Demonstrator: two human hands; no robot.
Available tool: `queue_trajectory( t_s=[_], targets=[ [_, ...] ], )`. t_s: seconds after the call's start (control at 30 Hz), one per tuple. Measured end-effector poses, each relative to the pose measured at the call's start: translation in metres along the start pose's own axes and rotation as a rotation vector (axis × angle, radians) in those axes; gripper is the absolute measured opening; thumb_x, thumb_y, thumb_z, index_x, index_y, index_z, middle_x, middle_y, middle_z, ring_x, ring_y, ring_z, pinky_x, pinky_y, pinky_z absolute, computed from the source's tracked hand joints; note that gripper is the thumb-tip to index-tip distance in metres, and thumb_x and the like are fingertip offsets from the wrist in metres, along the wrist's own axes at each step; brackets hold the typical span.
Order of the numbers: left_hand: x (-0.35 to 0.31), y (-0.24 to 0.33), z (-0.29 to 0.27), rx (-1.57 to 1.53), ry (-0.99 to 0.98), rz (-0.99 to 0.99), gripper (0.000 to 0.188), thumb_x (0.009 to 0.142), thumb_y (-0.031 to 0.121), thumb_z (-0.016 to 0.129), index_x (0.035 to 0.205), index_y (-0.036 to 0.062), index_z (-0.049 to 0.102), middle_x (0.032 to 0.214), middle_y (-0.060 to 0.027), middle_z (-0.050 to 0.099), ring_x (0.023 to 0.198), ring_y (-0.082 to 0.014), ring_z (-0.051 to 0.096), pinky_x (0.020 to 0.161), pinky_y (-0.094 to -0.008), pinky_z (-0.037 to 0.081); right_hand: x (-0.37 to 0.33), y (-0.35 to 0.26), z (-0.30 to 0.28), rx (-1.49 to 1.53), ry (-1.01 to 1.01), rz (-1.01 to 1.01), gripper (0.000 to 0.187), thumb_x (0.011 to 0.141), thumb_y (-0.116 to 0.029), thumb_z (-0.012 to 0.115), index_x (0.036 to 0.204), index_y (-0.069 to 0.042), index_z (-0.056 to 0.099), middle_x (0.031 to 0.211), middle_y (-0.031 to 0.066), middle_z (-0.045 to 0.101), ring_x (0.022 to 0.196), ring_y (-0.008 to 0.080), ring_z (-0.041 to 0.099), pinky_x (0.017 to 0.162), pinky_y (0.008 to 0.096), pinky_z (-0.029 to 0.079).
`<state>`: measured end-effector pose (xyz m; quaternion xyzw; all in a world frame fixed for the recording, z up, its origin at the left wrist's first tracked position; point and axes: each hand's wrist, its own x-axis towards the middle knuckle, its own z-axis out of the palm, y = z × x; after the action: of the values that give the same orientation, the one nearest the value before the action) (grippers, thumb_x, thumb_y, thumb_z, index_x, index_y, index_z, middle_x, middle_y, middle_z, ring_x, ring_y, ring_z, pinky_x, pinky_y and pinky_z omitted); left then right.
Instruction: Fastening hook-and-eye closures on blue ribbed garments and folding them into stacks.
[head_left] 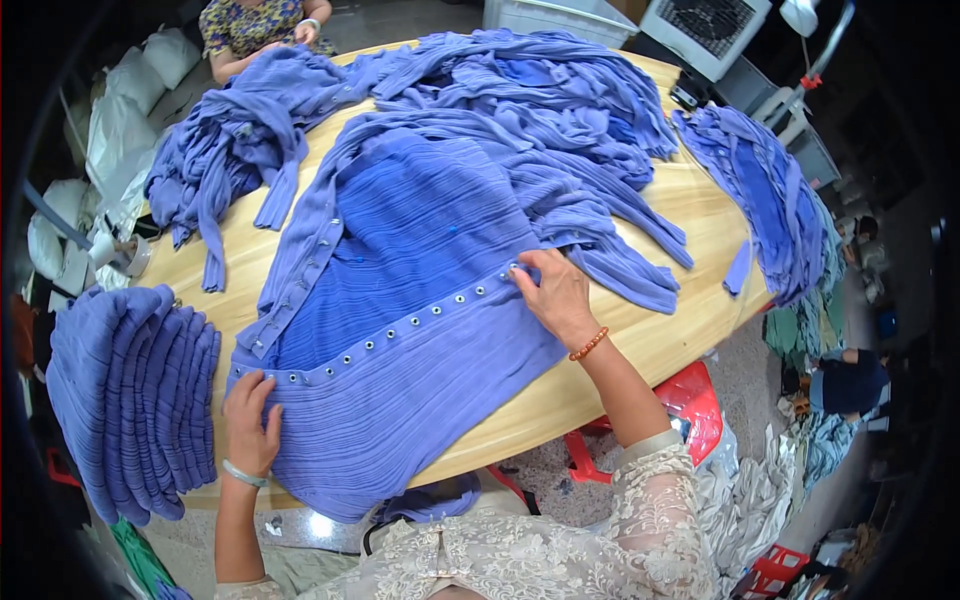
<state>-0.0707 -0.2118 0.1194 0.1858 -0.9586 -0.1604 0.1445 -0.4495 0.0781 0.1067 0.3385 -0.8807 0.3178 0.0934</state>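
Observation:
A ribbed blue-violet cardigan (400, 400) lies spread on the table in front of me, its front parted over a brighter blue inside. A row of round metal snaps runs along its near front band (413, 322); the far band (310, 265) carries small metal pieces as well. My right hand (558, 295) pinches the near band at its right end, thumb and forefinger closed on the edge. Resting on the band's left end is my left hand (252, 422), fingers stretched out and thumb apart.
Folded violet garments (135, 400) are stacked at the left table edge. Heaped garments (520, 100) cover the far side, and more hang over the right edge (755, 190). Across the wooden table (640, 345) sits another person (262, 30). A red stool (690, 405) stands below, right.

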Motion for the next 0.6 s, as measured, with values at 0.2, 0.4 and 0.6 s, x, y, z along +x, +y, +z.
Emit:
queue_trajectory(
  t_s=[0.2,0.4,0.6],
  targets=[
    [0.003,0.002,0.002,0.099,-0.036,-0.02,0.055,0.079,0.015,0.074,0.131,0.0081,0.056,0.138,-0.0185,0.051,0.124,-0.0386,0.049,0.106,-0.0478,0.035,0.006,0.011,-0.005,0.025,-0.225,0.162,0.018,0.082,-0.017,0.073,0.097,-0.006,0.07,0.082,0.0113,0.067,0.077,0.0262,0.064,0.07,0.038,0.051],
    [0.026,0.006,-0.01,0.098,0.032,-0.074,0.044,0.079,0.017,0.074,0.12,0.0045,0.061,0.116,-0.015,0.061,0.11,-0.0342,0.056,0.096,-0.0449,0.04,0.005,0.008,-0.02,-0.243,-0.181,0.178,0.016,0.086,-0.023,0.071,0.094,-0.008,0.072,0.093,0.0137,0.068,0.085,0.0352,0.067,0.075,0.045,0.053],
    [0.09,0.016,0.011,0.119,0.177,0.026,0.037,0.076,0.017,0.077,0.108,0.0038,0.063,0.102,-0.0124,0.062,0.095,-0.032,0.056,0.083,-0.0418,0.043,0.105,-0.01,-0.009,-0.17,0.002,-0.071,0.016,0.092,-0.023,0.062,0.091,-0.008,0.07,0.093,0.0147,0.066,0.081,0.0369,0.066,0.07,0.0467,0.052]
  ],
)
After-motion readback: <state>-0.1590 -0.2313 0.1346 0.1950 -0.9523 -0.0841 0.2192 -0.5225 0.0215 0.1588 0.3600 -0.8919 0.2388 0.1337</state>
